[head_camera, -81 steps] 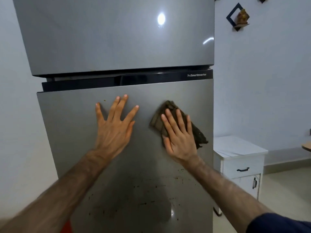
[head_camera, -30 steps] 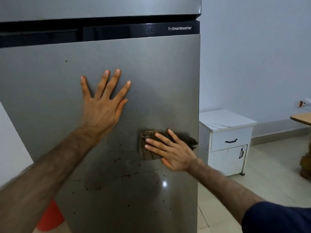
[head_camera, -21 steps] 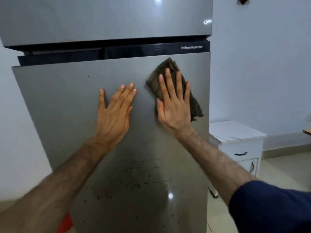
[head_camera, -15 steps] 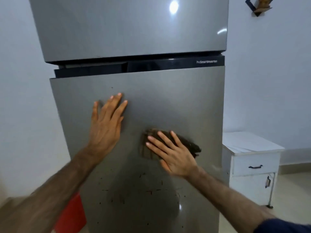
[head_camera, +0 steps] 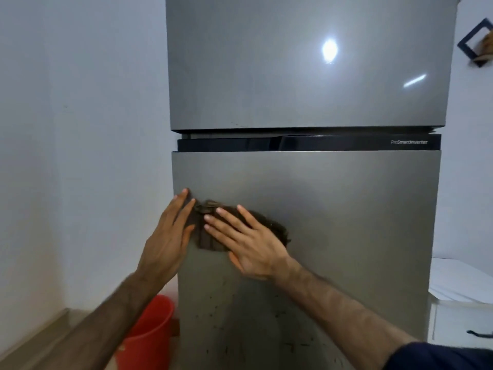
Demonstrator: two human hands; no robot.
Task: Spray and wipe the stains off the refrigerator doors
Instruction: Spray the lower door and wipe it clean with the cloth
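Wiping's moved left: right hand (head_camera: 250,244) flat on the brown cloth (head_camera: 210,236), now touching the left hand (head_camera: 168,236), flat-fingered at the lower door (head_camera: 346,222) edge. Stains (head_camera: 266,329) remain below.

This is a room in a home, likely a kitchen or the corner of one. A tall two-door refrigerator (head_camera: 306,161) in grey steel finish stands against plain white painted walls (head_camera: 80,129). Beside it sits a small white cabinet (head_camera: 461,311) with dark handles, a red plastic bucket (head_camera: 149,335) rests on the floor, and a small decorative shelf (head_camera: 477,44) hangs on the wall.
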